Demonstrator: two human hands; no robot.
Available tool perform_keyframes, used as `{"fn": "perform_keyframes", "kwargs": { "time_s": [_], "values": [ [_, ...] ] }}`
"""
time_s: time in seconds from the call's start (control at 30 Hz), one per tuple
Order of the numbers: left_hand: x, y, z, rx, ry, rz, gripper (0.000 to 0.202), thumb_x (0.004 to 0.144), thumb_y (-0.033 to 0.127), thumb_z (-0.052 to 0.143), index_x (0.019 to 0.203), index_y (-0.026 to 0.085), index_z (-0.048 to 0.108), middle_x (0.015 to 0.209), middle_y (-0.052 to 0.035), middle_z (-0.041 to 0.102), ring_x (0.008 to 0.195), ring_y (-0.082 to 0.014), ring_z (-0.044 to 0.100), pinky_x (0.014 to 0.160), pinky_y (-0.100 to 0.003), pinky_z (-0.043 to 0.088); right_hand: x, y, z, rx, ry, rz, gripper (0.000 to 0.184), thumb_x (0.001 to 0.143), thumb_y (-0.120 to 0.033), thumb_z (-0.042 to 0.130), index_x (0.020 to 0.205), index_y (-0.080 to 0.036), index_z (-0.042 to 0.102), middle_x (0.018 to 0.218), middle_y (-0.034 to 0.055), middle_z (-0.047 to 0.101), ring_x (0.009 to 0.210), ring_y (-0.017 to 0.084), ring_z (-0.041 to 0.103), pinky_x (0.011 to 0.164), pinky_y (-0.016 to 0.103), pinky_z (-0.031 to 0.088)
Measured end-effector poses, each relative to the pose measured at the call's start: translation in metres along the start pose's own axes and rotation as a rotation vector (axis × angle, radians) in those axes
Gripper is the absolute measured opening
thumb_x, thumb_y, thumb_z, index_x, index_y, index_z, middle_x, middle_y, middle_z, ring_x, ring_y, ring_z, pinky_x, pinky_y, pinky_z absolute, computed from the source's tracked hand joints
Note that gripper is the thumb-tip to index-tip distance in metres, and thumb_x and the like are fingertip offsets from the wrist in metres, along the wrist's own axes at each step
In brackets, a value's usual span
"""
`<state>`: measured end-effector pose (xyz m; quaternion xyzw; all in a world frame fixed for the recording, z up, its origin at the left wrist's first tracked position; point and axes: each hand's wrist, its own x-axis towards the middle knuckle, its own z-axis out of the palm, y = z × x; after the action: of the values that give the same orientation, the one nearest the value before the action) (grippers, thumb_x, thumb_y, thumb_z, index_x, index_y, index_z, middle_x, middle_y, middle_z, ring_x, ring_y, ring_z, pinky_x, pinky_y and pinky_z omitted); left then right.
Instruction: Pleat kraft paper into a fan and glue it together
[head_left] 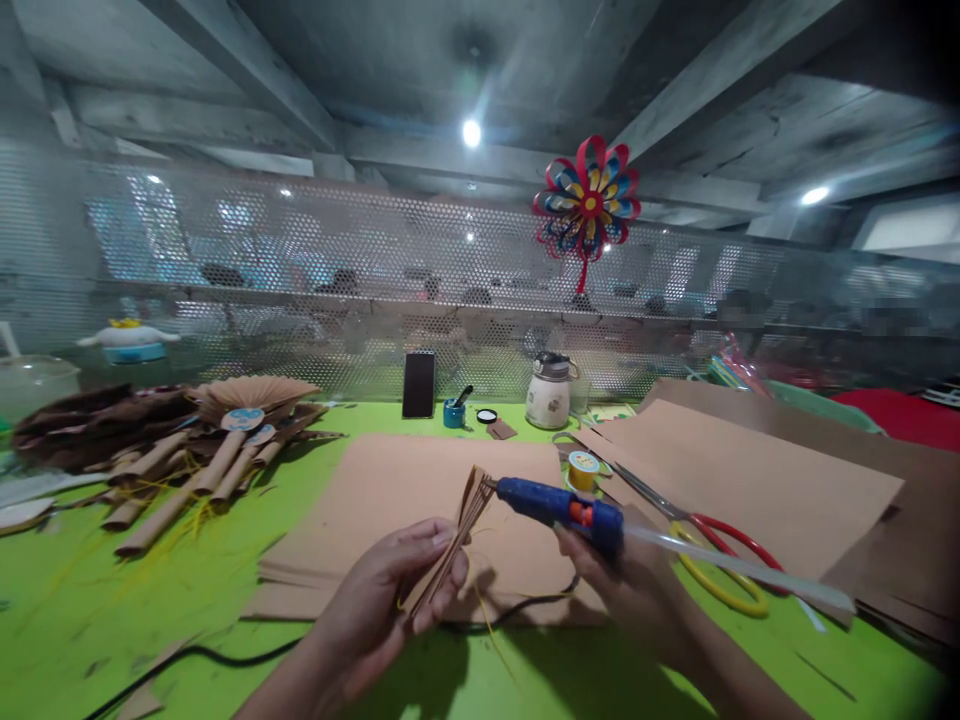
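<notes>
Folded brown paper [463,522], pleated into a narrow bundle, is pinched upright and tilted in my left hand [405,580]. My right hand [622,575] grips a blue glue gun [559,505], its nozzle at the upper end of the pleats; whether it touches them I cannot tell. A long clear glue stick [742,568] sticks out of the gun's back. Yellow thread hangs by the bundle. Under both hands lies a stack of brown paper sheets [375,490]. A spool of yellow thread [583,472] stands just behind the gun.
Scissors [720,560] with red and yellow handles lie at right, beside large brown sheets [750,470]. Finished paper fans [240,430] are piled at left. A phone [418,385], a blue jar [454,413] and a bottle [549,392] stand along the back. A black cord [225,655] crosses the front.
</notes>
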<state>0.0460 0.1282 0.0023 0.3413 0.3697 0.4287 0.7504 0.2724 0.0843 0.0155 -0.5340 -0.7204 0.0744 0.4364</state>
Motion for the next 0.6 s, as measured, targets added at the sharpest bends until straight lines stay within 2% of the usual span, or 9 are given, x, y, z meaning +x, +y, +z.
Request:
{"fn": "perform_keyframes", "kwargs": {
  "time_s": [0.17,0.23,0.33,0.47,0.6],
  "values": [
    [-0.001,0.001,0.001,-0.017,-0.006,-0.002,0.002,0.076,0.009,0.063,0.077,0.01,0.064,0.068,-0.007,0.067,0.058,-0.0109,0.066,0.059,-0.017,0.055,-0.002,-0.005,-0.004,0.027,-0.148,-0.032,0.022,0.088,-0.032,0.046,0.075,-0.017,0.055,0.063,0.0011,0.055,0.055,0.013,0.052,0.051,0.023,0.045],
    [-0.002,0.001,0.001,-0.02,-0.009,-0.013,0.003,0.075,0.008,0.064,0.078,0.01,0.064,0.069,-0.0071,0.068,0.059,-0.0115,0.066,0.06,-0.017,0.056,-0.002,-0.004,-0.004,0.027,-0.169,-0.036,0.022,0.088,-0.032,0.046,0.076,-0.017,0.055,0.067,0.0019,0.056,0.058,0.013,0.052,0.053,0.023,0.045],
    [-0.002,0.0,0.001,-0.026,-0.008,-0.02,0.006,0.074,0.008,0.065,0.079,0.01,0.064,0.07,-0.0069,0.068,0.061,-0.012,0.067,0.061,-0.017,0.056,0.002,0.001,-0.001,-0.003,-0.104,-0.048,0.023,0.088,-0.033,0.045,0.074,-0.017,0.053,0.065,0.0017,0.056,0.055,0.013,0.05,0.051,0.023,0.044],
    [-0.002,-0.001,0.002,-0.031,-0.002,-0.022,0.005,0.074,0.007,0.064,0.078,0.01,0.064,0.068,-0.0065,0.067,0.061,-0.0117,0.067,0.061,-0.017,0.056,0.01,0.012,0.002,-0.018,0.067,-0.073,0.026,0.087,-0.034,0.046,0.069,-0.017,0.052,0.055,-0.0006,0.049,0.048,0.012,0.046,0.044,0.023,0.038],
    [-0.001,0.0,0.002,-0.039,-0.004,-0.018,0.004,0.075,0.006,0.063,0.076,0.01,0.063,0.067,-0.0065,0.067,0.059,-0.0113,0.067,0.059,-0.016,0.056,0.012,0.02,0.0,-0.041,0.124,0.011,0.033,0.088,-0.039,0.046,0.068,-0.015,0.056,0.056,0.0009,0.052,0.051,0.014,0.05,0.048,0.024,0.041]
  ]
}}
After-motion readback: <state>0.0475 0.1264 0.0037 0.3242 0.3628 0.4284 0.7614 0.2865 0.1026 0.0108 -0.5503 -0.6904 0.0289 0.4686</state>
